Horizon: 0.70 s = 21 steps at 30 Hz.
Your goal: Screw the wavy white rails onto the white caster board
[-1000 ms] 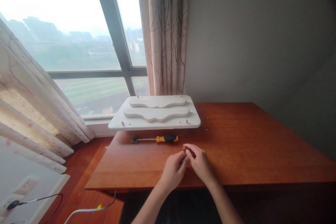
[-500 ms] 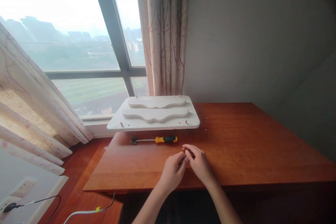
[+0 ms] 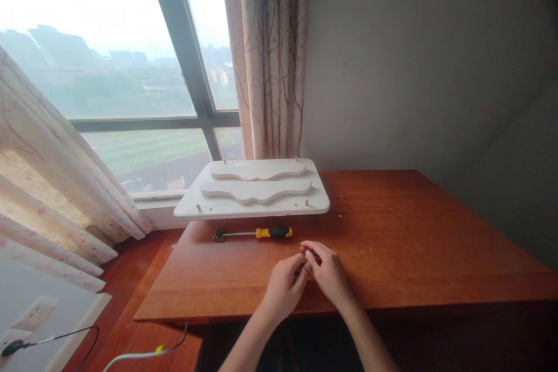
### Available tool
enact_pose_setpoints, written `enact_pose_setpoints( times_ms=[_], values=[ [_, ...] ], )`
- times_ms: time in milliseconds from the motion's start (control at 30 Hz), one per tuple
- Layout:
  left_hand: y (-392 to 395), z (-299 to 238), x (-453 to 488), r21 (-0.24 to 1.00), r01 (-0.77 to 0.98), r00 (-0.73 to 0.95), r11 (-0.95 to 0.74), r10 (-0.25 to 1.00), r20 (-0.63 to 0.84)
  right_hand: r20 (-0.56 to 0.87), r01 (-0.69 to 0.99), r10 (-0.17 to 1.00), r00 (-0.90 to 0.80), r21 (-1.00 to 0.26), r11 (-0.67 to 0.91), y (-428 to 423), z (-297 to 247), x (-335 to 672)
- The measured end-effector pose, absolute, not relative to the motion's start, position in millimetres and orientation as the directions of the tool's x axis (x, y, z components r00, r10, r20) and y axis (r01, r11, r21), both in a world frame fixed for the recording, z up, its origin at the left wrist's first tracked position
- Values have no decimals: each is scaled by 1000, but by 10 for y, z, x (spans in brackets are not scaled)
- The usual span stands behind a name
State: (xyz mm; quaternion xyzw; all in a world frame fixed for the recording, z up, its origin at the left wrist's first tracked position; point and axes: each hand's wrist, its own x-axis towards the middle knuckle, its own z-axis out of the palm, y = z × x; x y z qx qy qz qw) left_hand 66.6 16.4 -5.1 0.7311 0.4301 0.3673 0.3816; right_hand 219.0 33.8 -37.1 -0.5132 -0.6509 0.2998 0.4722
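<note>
**Two hands meet fingertip to fingertip over a wooden tabletop**

Seen from the person's own head, two bare forearms reach in over the near edge of a reddish-brown tabletop [image 3: 414,232]. The left hand [image 3: 283,285] and right hand [image 3: 330,272] touch at the fingertips, just inside the middle of that edge. Each grip is drawn into a pinch, as one would handle something very small, but the fingers hide the gap. It cannot be told whether either grip closes on anything.

Just beyond the hands lies a hand tool [image 3: 261,233] with a yellow and black handle. It lies parallel to the near edge, probably to be within easy reach.

Further back, at the far left corner, a white board [image 3: 318,204] lies flat and overhangs the left edge. Small wooden pegs [image 3: 199,207] stand upright on it, and two wavy white pieces [image 3: 257,190] rest on top.

Behind are a patterned curtain [image 3: 270,52] and a large window [image 3: 108,70].
</note>
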Motion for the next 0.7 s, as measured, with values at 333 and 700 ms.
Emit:
enact_pose_setpoints(
  times_ms=[333,700],
  values=[
    [157,-56,664,864,371,359,-340,911,204,304,389,952,-34,-873,292,346,-398,2191],
    [162,-70,669,854,384,355,-350,910,213,304,397,952,-44,-869,296,344,-400,2196]
  ],
)
